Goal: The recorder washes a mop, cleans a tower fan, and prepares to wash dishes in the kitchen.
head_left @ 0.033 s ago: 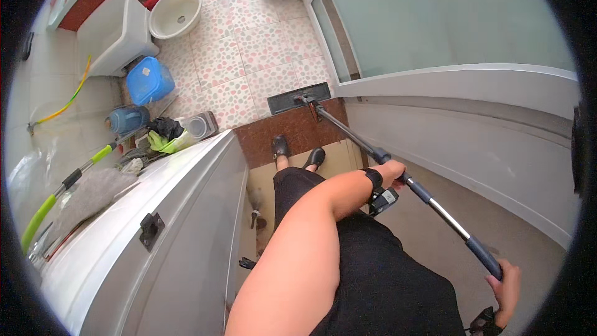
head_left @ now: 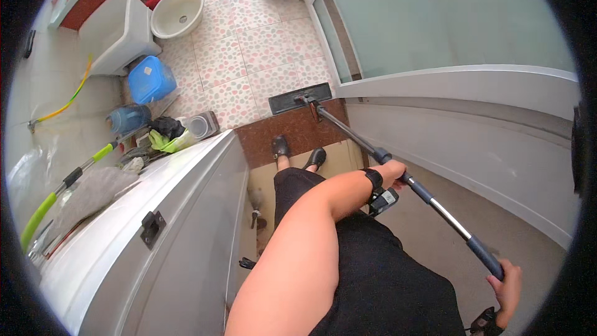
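Observation:
A flat mop (head_left: 448, 214) with a grey and silver pole runs slantwise from the doorway to the lower right. Its dark rectangular head (head_left: 287, 102) lies at the edge of the patterned tiles, beside the reddish-brown threshold. My left hand (head_left: 393, 173) is closed round the pole about midway, with black bands and a small device at the wrist. Lower down, my right hand (head_left: 509, 283) grips the dark end of the handle, its fingers partly hidden behind it. The left forearm crosses in front of my dark clothing.
A white door (head_left: 180, 230) stands to the left, and a grey-framed glass panel (head_left: 448, 18) to the right. Beyond the brown threshold (head_left: 261, 140) are a white basin (head_left: 177, 14), a blue-lidded container (head_left: 151, 79) and a white sink (head_left: 127, 34). Dark shoes (head_left: 281, 146) are on my feet.

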Tool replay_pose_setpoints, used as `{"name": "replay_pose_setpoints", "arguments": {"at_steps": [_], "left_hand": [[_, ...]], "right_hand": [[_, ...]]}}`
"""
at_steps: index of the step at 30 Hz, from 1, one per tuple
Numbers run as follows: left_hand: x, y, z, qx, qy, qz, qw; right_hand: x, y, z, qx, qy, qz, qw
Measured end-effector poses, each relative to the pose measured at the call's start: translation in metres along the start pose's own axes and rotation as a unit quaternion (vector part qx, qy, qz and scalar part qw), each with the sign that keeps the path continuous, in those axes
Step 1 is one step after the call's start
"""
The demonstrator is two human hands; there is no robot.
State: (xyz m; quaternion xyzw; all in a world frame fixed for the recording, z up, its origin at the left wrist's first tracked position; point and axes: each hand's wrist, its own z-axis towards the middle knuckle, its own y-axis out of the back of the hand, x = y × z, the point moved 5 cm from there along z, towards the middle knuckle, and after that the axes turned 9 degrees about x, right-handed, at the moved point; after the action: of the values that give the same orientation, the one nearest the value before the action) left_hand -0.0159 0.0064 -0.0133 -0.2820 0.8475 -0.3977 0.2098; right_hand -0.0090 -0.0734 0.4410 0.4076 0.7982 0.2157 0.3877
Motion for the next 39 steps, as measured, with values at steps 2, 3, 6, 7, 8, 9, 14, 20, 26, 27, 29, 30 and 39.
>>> {"name": "replay_pose_setpoints", "arguments": {"at_steps": [2, 3, 6, 7, 8, 9, 14, 20, 26, 27, 29, 30, 39], "left_hand": [[-0.01, -0.007, -0.006, 0.011, -0.006, -0.003, 1.0], [-0.017, -0.008, -0.006, 0.013, -0.009, 0.001, 1.0], [-0.031, -0.008, -0.008, -0.027, -0.037, 0.007, 0.999], [-0.033, -0.006, -0.008, -0.027, -0.035, 0.01, 0.999], [-0.037, 0.0, -0.008, -0.033, -0.051, 0.011, 0.998], [-0.041, 0.004, -0.007, -0.039, -0.066, 0.011, 0.997], [-0.043, 0.022, 0.018, -0.033, -0.047, 0.014, 0.998], [-0.027, 0.006, 0.037, 0.014, -0.041, 0.007, 0.999], [-0.01, -0.004, 0.027, 0.013, -0.021, -0.07, 0.997], [-0.011, -0.006, 0.017, 0.021, -0.036, -0.091, 0.995], [-0.012, -0.001, 0.005, -0.001, -0.04, -0.104, 0.994], [-0.012, 0.0, 0.001, 0.01, -0.038, -0.114, 0.993], [-0.015, 0.02, -0.035, -0.012, -0.075, -0.141, 0.987]], "right_hand": [[0.0, 0.009, 0.001, 0.031, -0.013, 0.029, 0.999], [-0.001, 0.011, 0.0, 0.014, -0.012, 0.018, 1.0], [-0.003, 0.007, -0.002, -0.001, -0.017, 0.002, 1.0], [-0.003, 0.004, -0.001, 0.002, -0.018, -0.006, 1.0], [0.001, 0.001, 0.002, 0.002, -0.02, -0.003, 1.0], [0.01, 0.0, 0.004, -0.009, 0.009, 0.021, 1.0], [0.01, -0.024, 0.018, -0.07, 0.097, 0.04, 0.992], [0.012, -0.03, 0.015, 0.022, 0.073, -0.005, 0.997], [0.009, -0.011, 0.0, 0.025, 0.059, 0.004, 0.998], [0.008, -0.008, 0.001, 0.057, 0.042, -0.013, 0.997], [0.013, 0.003, 0.004, 0.089, 0.029, -0.031, 0.995], [0.017, 0.01, 0.005, 0.104, 0.02, -0.044, 0.993], [0.02, 0.027, 0.013, 0.096, 0.054, -0.06, 0.992]]}}
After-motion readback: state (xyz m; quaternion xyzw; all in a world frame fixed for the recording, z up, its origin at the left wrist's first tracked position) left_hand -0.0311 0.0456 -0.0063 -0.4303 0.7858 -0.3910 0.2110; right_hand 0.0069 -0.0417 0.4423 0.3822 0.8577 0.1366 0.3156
